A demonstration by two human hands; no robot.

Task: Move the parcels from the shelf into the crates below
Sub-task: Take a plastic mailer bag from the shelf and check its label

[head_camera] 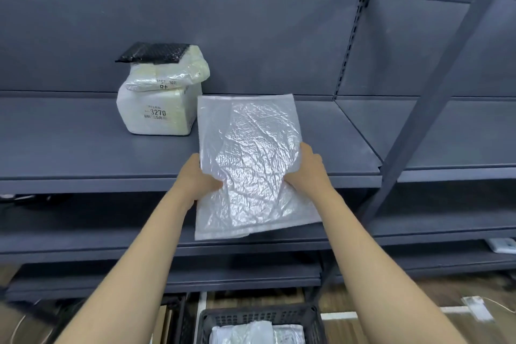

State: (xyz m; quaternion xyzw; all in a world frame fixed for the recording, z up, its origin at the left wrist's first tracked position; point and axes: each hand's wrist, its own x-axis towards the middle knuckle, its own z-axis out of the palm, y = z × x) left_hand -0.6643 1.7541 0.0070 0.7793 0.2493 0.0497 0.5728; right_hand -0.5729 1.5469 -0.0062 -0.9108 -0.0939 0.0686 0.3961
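Both hands hold the flat clear parcel [248, 165] by its side edges: the left hand [199, 180] grips the left edge, the right hand [305, 169] the right edge. Its long axis runs away from the person, far end over the shelf [83, 153], near end already past the front lip. The crate [259, 315] lies directly below, nearer the person, so the parcel must come back and down. Three parcels [159, 98] wait on the shelf.

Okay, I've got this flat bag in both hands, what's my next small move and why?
Probably lower the flat bag straight down toward the black crate. Both the left hand and right hand already grip its sides, and it overhangs the shelf edge above that crate.
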